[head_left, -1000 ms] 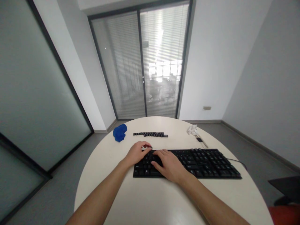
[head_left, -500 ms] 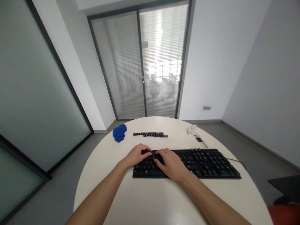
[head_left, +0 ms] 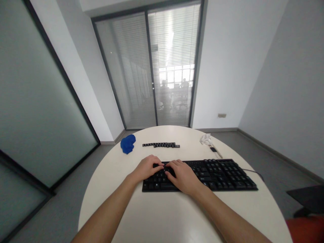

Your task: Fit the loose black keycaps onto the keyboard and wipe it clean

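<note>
A black keyboard (head_left: 217,173) lies across the table, several keys of its left part hidden under my hands. My left hand (head_left: 148,167) rests over its left end, thumb and forefinger bent close together among the keys. Right beside it, my right hand (head_left: 183,175) reaches in from the other side, fingers curled and thumb lowered onto the keys. The fingertips of both hands almost meet at one spot; whatever small part is between them cannot be made out. Behind the keyboard, loose black keycaps (head_left: 164,145) are lined up in two rows.
On the round cream table (head_left: 152,216), a crumpled blue cloth (head_left: 128,144) lies at the back left. A white crumpled piece (head_left: 206,138) and a thin stick-like tool (head_left: 216,151) lie at the back right. The keyboard's cable (head_left: 254,172) runs off the right edge, near a red-and-black chair (head_left: 305,229).
The view has shifted slightly, so everything on the table sits a little further left. My hands keep nearly the same pose on the keyboard.
</note>
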Demonstrator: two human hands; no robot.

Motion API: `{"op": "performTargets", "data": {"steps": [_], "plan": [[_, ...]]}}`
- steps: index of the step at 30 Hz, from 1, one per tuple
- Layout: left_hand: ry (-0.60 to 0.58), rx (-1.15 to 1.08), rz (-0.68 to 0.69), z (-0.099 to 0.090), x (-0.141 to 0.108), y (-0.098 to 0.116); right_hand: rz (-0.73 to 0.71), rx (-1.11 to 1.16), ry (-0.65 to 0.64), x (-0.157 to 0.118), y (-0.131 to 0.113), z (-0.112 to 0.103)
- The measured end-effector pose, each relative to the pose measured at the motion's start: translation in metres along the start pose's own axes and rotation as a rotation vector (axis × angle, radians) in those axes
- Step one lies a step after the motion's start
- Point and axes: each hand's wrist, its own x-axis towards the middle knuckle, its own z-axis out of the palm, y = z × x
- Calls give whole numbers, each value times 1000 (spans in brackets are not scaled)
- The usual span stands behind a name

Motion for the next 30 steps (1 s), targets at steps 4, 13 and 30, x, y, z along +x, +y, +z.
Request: {"op": "performTargets", "data": {"steps": [4,13,30], "plan": [[28,-8,-14,1,1,0,-6,-10,-3,0,0,-1],[33,-282,-295,11,10,1,-88,-83,-18,0,-3,-3],[31,-235,-371,10,15,8,-90,-76,-20,1,-3,-2]]}}
